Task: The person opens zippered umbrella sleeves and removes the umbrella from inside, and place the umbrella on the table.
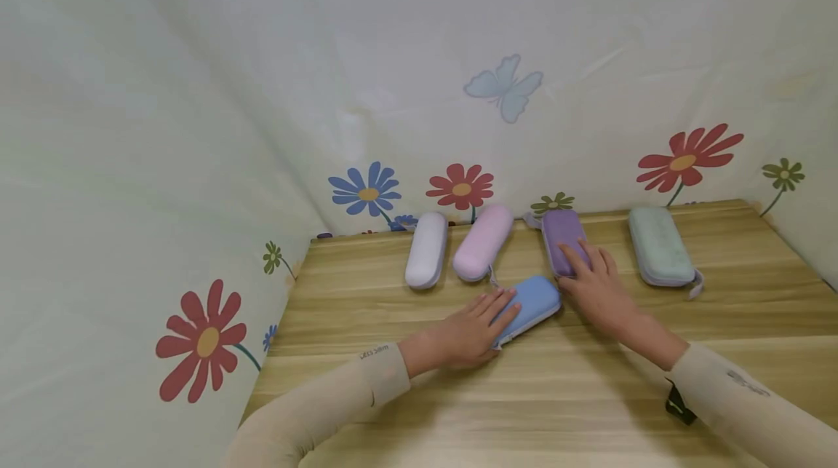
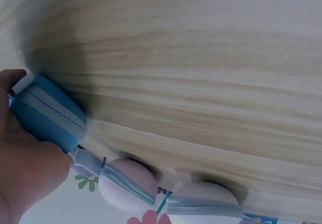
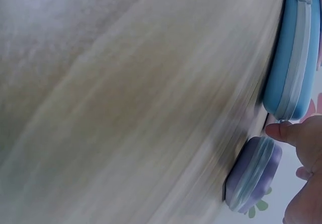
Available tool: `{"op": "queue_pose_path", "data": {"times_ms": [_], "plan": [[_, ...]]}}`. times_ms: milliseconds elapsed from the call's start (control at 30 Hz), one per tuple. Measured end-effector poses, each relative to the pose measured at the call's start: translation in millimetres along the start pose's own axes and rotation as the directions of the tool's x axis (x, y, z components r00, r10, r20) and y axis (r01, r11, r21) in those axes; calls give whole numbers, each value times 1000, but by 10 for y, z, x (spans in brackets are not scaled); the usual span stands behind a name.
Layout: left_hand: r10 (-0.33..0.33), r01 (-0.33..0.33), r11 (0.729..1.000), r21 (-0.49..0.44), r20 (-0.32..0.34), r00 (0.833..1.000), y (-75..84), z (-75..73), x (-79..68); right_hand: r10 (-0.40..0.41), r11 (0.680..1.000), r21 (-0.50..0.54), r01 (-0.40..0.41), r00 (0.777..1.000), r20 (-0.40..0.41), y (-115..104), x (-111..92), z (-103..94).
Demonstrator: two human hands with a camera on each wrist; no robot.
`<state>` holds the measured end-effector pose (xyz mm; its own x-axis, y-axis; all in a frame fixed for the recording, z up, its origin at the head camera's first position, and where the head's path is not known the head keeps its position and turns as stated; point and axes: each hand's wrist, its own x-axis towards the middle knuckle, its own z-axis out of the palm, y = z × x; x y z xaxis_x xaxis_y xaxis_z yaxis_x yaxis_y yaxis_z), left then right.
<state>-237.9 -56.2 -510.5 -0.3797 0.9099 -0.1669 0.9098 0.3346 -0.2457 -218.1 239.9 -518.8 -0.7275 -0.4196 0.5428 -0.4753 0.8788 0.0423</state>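
My left hand (image 1: 468,330) lies over the left end of a blue zip case (image 1: 533,300) and grips it. In the left wrist view, the thumb and palm are around the blue case (image 2: 50,113), near its pale zipper band. My right hand (image 1: 602,293) rests its fingers on a purple zip case (image 1: 561,235), with the thumb by that case's near end. In the right wrist view, the thumb of the right hand (image 3: 307,158) is between the blue case (image 3: 292,58) and the purple case (image 3: 254,173). Whether it touches the blue one I cannot tell.
A white case (image 1: 427,250) and a pink case (image 1: 483,242) lie at the back left of the wooden table (image 1: 353,308). A pale green case (image 1: 661,246) with a wrist strap lies at the right. A flower-printed curtain (image 1: 419,89) hangs behind.
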Motion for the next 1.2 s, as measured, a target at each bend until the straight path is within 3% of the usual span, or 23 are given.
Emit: {"op": "queue_pose_path", "data": {"times_ms": [233, 467, 900, 1033, 1200], "plan": [[-64, 64, 998, -20, -13, 998, 69, -96, -34, 17, 1000, 26, -18, 999, 35, -14, -16, -41], [-106, 106, 994, -26, -4, 994, 96, -62, 31, -10, 999, 31, 9, 1000, 27, -50, -65, -80], [-127, 128, 991, 39, -32, 991, 23, -56, 327, -104, 991, 95, 98, 993, 60, -380, 51, -91], [-126, 126, 991, 54, -11, 992, -7, -82, 364, -131, 985, 120, 122, 988, 79, -536, 78, -49], [-120, 120, 993, 13, 18, 993, -31, -58, 365, -105, 987, 133, 93, 991, 80, -625, 52, 5]]}}
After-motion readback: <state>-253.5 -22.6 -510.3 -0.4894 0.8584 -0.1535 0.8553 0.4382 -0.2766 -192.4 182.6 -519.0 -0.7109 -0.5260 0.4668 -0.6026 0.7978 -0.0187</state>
